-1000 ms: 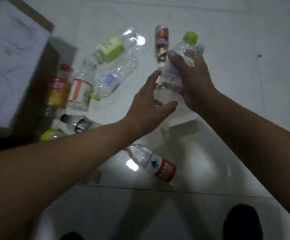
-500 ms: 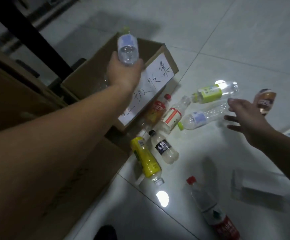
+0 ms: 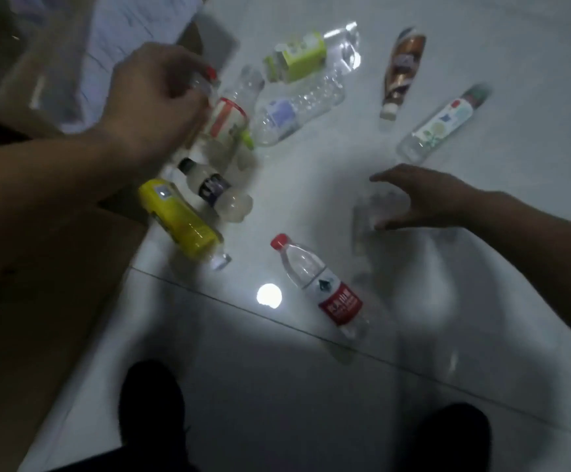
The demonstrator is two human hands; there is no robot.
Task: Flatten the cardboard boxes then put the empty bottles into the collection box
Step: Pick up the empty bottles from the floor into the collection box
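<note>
Nine plastic bottles are showing on the white tiled floor [image 3: 522, 42], all lying on their sides except the one in hand. A green-label bottle [image 3: 302, 57] and a brown bottle [image 3: 402, 68] are lying at 12 o'clock and a flower-label bottle [image 3: 442, 126] at 1 o'clock. A blue-label bottle [image 3: 294, 112] is lying near the middle with a red-banded bottle [image 3: 227, 119] just left of it. A black-capped bottle [image 3: 215, 192] is lying just beside a yellow bottle [image 3: 183, 221] at 9 o'clock, and a red-label bottle [image 3: 323, 289] is in the middle. The ninth, a red-capped bottle [image 3: 207, 81], is sticking out of the left hand [image 3: 151, 97], which is clenching round its neck at 11 o'clock, though blur is softening the grip. The right hand [image 3: 427, 199] is hanging released at 3 o'clock, fingers spreading over a blurred clear plastic thing [image 3: 372, 212]; whether they are touching it is not clear. The one collection box [image 3: 205, 42], brown cardboard bearing a white paper sheet [image 3: 134, 32], is sitting at 11 o'clock behind the left hand. One flat cardboard sheet [image 3: 45, 284] is lying at 8 o'clock. Two dark shoes [image 3: 151, 400] are showing at 6 o'clock.
</note>
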